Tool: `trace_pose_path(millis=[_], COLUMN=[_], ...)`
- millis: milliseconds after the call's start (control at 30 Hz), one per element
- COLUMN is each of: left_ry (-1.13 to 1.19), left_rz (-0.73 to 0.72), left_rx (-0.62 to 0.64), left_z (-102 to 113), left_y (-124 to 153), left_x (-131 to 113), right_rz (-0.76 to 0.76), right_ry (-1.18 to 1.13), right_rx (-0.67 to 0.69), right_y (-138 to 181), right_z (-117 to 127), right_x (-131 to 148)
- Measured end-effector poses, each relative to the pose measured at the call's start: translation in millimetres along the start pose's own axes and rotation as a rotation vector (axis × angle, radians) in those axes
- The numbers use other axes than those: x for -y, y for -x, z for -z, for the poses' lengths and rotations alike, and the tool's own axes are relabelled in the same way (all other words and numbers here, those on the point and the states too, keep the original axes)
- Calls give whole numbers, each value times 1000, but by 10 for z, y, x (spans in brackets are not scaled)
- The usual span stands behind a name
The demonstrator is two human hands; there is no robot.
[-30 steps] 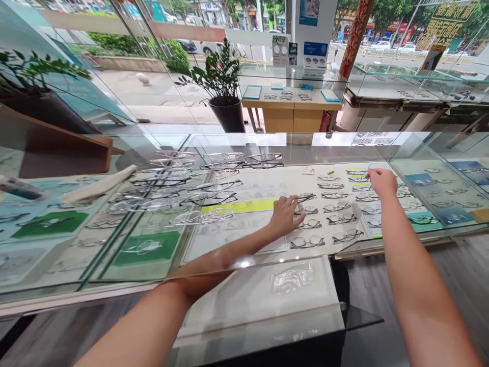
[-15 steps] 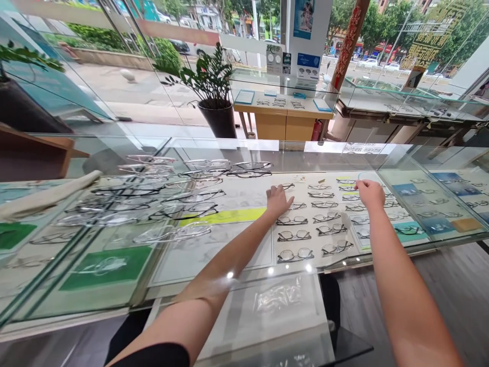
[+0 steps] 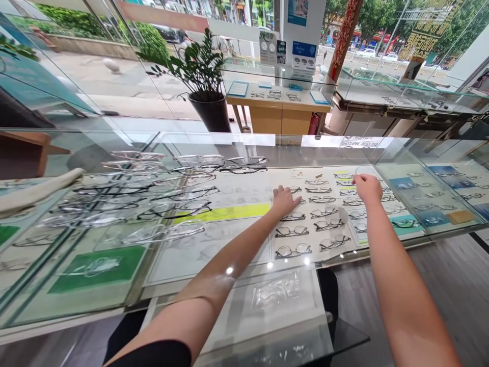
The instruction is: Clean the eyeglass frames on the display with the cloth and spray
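My left hand (image 3: pixel 284 202) rests palm down over the left column of eyeglasses in the display counter, fingers spread and thumb out to the right. It partly covers a pair of glasses (image 3: pixel 296 189). Nearer me in that column lie dark-framed eyeglasses (image 3: pixel 292 231) and another pair (image 3: pixel 293 250). My right hand (image 3: pixel 368 189) is closed in a pinch at the white panel with yellow strips, beside a pair of eyeglasses (image 3: pixel 344 176). A thin pale blue curve shows just behind its fingers; what the fingertips hold, if anything, is hidden.
Several eyeglasses (image 3: pixel 183 206) lie on the glass top at left, beside a beige cloth-like strip (image 3: pixel 42 196). Below the glass is a green sheet (image 3: pixel 97 269). A clear plastic bag (image 3: pixel 277 290) lies close to me. Beyond the counter stand a potted plant (image 3: pixel 208 109) and a display table (image 3: pixel 282 102).
The view has shifted slightly. My left hand has slid a little to the right over the glasses. My right hand stays pinched in about the same place.
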State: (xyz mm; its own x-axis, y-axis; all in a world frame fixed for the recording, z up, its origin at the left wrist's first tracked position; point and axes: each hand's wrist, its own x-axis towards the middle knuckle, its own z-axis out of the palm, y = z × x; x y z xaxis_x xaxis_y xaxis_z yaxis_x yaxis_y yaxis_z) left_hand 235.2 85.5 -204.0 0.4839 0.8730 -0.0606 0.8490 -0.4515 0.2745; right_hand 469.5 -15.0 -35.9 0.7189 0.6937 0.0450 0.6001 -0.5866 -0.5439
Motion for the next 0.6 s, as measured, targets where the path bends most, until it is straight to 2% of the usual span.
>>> trace_pose_path(millis=[600], left_ry=[10], left_rz=[-81], left_rx=[-22], left_z=[-5], left_y=[-26], left_x=[337], right_rz=[0], right_ry=[4], right_rx=[-6], right_y=[-2], right_z=[-17], right_x=[3])
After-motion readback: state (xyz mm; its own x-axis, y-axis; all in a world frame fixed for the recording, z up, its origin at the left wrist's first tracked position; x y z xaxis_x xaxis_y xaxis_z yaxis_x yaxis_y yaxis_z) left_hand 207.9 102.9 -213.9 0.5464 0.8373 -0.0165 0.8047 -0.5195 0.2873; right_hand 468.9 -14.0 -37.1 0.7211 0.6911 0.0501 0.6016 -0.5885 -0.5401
